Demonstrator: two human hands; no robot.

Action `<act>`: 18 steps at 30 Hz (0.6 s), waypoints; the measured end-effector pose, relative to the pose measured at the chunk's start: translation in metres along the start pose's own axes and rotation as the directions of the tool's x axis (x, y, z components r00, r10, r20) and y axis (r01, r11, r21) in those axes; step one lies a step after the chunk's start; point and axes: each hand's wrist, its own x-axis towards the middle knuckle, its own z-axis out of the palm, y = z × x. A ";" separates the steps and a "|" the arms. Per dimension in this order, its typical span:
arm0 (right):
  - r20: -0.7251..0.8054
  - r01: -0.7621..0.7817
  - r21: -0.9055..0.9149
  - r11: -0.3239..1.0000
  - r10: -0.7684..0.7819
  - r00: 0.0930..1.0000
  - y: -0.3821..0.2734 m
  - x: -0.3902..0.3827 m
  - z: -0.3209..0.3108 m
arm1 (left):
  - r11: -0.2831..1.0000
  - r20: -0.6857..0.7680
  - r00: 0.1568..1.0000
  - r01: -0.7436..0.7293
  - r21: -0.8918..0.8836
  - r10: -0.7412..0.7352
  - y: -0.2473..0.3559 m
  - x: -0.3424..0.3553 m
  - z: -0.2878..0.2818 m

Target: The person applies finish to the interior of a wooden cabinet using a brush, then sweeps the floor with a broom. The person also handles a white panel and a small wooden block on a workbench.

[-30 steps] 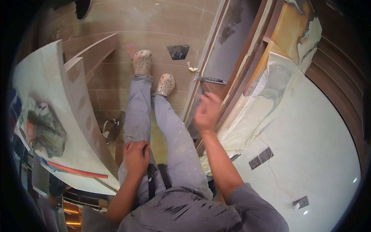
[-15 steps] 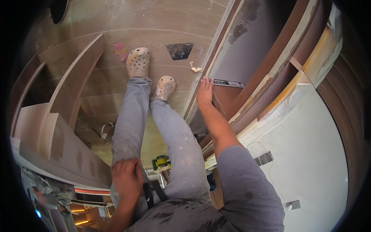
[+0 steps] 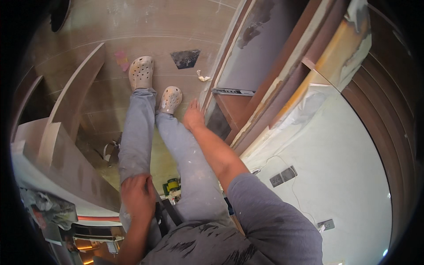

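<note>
My left hand rests on the knee of my grey-trousered left leg, fingers loosely draped over it and holding nothing. My right hand has its fingers apart and nothing visible in it; it is beside my right shin, close to the edge of a brown cabinet frame. A metal slide rail runs across that frame just above and to the right of the hand. Two perforated beige clogs are on my feet, against a dusty brown tiled surface with a dark patch and a paper scrap.
Curved boards stand at left, crumpled plastic below them. At right are masked trim, a white panel with sockets and a cable, and brown steps. A yellow-green object lies between my legs.
My right hand first moved up to the metal rail, then shifted down and left from it toward my shin. My left hand stays on my knee; the whole view has shifted.
</note>
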 end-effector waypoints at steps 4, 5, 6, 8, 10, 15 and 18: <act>0.166 0.013 0.588 0.809 -0.137 0.977 -0.008 -0.049 -0.008 | 1.000 0.029 1.000 0.001 0.032 -0.001 0.008 -0.006 0.012; 0.228 -0.016 0.645 0.764 -0.172 0.958 -0.006 -0.063 -0.010 | 0.999 0.040 0.999 0.005 0.032 -0.006 0.009 -0.008 0.015; 0.285 -0.060 0.694 0.717 -0.198 0.938 -0.004 -0.076 -0.013 | 1.000 0.031 1.000 0.004 0.030 -0.005 0.010 -0.010 0.018; 0.297 0.077 0.667 0.741 -0.360 0.884 0.010 -0.102 -0.021 | 1.000 0.007 1.000 -0.012 0.022 0.012 0.010 -0.013 0.024; 0.327 0.148 0.626 0.766 -0.429 0.842 0.026 -0.124 -0.032 | 1.000 0.029 1.000 0.002 0.029 -0.003 0.010 -0.014 0.028; 0.349 0.172 0.535 0.827 -0.402 0.846 0.048 -0.176 -0.072 | 1.000 0.046 0.999 0.025 0.015 -0.026 0.011 -0.015 0.033; 0.231 0.098 0.625 0.775 -0.303 0.925 0.045 -0.219 -0.104 | 1.000 0.031 0.999 0.030 -0.004 -0.030 0.012 -0.013 0.033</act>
